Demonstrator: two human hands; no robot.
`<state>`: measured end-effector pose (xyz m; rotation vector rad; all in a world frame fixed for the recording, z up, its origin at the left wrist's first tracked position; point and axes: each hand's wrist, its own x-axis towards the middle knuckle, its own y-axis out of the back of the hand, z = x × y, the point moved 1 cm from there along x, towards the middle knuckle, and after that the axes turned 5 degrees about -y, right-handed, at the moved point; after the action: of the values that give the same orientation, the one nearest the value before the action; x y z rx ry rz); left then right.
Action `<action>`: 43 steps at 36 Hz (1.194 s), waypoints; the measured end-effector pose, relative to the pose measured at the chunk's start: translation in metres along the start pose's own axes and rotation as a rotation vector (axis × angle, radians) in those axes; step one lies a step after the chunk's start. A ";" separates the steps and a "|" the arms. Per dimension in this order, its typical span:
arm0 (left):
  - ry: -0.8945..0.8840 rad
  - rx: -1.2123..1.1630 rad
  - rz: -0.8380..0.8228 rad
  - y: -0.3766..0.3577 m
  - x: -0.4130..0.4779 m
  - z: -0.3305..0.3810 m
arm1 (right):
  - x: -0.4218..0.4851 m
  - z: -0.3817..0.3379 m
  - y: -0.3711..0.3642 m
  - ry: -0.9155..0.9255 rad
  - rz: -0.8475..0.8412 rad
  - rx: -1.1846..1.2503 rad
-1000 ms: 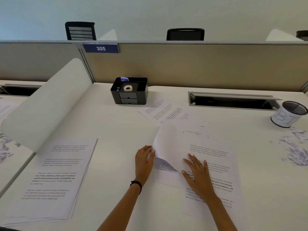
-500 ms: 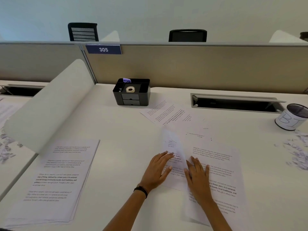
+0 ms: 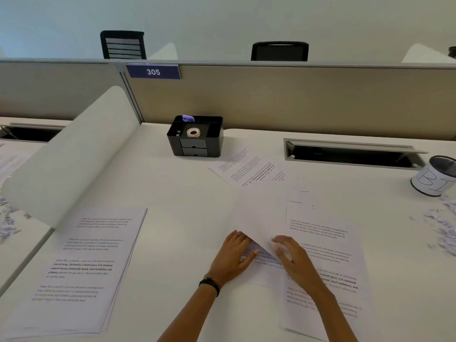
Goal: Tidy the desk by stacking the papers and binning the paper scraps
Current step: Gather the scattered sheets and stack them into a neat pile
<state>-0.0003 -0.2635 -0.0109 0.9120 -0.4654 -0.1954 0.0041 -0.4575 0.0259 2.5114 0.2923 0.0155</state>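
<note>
Papers (image 3: 320,233) lie scattered on the surface (image 3: 187,193). The right hand (image 3: 293,260) pinches a lifted sheet (image 3: 259,215) by its near corner, while the left hand (image 3: 232,257) lies flat beneath it, fingers straight. Pulling by one corner could crease it or drag neighbours askew.

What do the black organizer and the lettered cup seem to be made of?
Black organizer: probably plastic, matte with soft sheen, moulded rounded corners.
Lettered cup: apparently dark metal mesh, seen in its gridded inside, wrapped in white paper.
</note>
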 end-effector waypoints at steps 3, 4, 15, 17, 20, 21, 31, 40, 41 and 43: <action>-0.026 -0.006 -0.026 -0.001 -0.001 -0.002 | -0.003 0.007 -0.012 -0.007 -0.027 -0.228; -0.031 -0.007 -0.034 -0.001 -0.001 -0.002 | -0.003 0.009 -0.016 0.011 -0.005 -0.287; 0.076 -0.042 -0.043 0.003 0.000 0.000 | 0.004 -0.017 -0.003 -0.018 0.283 0.046; 0.100 -0.045 -0.036 0.004 0.001 0.001 | 0.005 -0.021 0.001 -0.041 0.313 0.090; 0.119 -0.027 -0.035 0.004 0.001 0.001 | 0.004 -0.030 0.011 -0.071 0.348 0.237; 0.124 -0.019 -0.036 0.004 0.001 0.001 | 0.003 -0.037 0.015 -0.076 0.356 0.301; 0.160 -0.017 -0.062 0.006 0.001 0.003 | 0.000 -0.064 0.039 -0.091 0.267 0.876; 0.182 -0.041 -0.068 0.008 0.002 0.005 | 0.002 -0.063 0.035 -0.182 0.134 1.324; 0.180 -0.042 -0.069 0.009 0.002 0.005 | 0.002 -0.061 0.034 -0.200 0.133 1.360; 0.177 -0.042 -0.075 0.008 0.002 0.005 | 0.003 -0.057 0.035 -0.223 0.130 1.422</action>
<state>-0.0011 -0.2625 -0.0011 0.8980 -0.2622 -0.1903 0.0094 -0.4524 0.0923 3.8693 -0.0031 -0.6191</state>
